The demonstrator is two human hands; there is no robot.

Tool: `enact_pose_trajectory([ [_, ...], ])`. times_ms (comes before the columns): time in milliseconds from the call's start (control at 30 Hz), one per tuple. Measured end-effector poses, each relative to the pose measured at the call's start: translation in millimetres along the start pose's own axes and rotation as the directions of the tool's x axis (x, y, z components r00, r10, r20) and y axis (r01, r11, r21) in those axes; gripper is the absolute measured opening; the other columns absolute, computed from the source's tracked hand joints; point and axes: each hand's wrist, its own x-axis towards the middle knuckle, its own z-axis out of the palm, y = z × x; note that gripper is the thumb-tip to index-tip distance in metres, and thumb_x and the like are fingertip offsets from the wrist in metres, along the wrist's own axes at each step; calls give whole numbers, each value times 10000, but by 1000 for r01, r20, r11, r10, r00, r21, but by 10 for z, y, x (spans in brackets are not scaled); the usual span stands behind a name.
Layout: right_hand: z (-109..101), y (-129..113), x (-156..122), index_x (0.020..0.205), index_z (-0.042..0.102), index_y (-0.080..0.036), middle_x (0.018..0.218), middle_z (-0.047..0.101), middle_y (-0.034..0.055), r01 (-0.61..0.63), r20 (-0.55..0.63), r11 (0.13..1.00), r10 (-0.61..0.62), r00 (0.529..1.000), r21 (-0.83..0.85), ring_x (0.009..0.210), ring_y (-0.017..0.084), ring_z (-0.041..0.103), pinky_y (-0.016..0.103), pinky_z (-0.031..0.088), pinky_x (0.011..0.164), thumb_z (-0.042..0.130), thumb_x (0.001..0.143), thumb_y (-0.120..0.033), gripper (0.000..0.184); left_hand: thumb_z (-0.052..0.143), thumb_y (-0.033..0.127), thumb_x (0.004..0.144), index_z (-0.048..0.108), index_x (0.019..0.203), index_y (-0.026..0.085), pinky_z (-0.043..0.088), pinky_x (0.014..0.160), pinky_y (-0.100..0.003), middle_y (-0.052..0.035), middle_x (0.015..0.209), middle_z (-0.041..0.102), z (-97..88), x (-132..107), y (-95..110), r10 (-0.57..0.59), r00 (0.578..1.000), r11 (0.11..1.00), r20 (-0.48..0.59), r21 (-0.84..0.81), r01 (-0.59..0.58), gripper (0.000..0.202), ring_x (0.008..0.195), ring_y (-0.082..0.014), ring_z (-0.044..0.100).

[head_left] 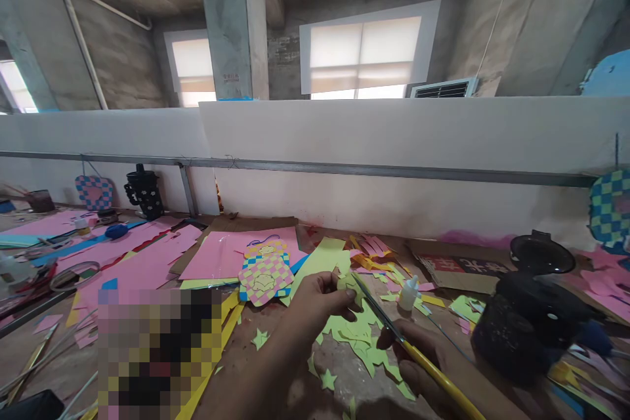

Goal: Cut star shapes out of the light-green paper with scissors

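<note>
My left hand (pixel 327 302) reaches over the middle of the table, fingertips pinching a small piece of light green paper (pixel 347 283). From the right, my right hand (pixel 423 354) grips a slender tool (pixel 438 371) with a long yellow handle and a metal front part. Its tip meets the green paper beside my left fingertips; whether it is a blade or a brush I cannot make out. Below both hands lie several green paper scraps (pixel 361 341). Two green paper stars, one at left (pixel 260 339) and another lower down (pixel 327 379), rest on the tabletop.
A small glue bottle (pixel 408 293) stands right of my hands, near a black mug (pixel 512 328). Behind my left hand lie a checkered paper cutout (pixel 266 275) and pink sheets (pixel 211 256). A black tumbler (pixel 144 191) stands at back left, by the white partition (pixel 344 131).
</note>
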Motion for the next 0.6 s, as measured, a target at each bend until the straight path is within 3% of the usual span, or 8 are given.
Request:
enact_pose_trajectory([
  [600,41,-179,3,942,588,-211,695,382,-62,-55,-7,995,56,998,81,583,107,343,186,334,454,534,735,-856,679,802,329,676,679,736,124,515,642,-274,-67,702,722,-8,23,-84,4,999,999,39,-46,-3,247,598,-146,639],
])
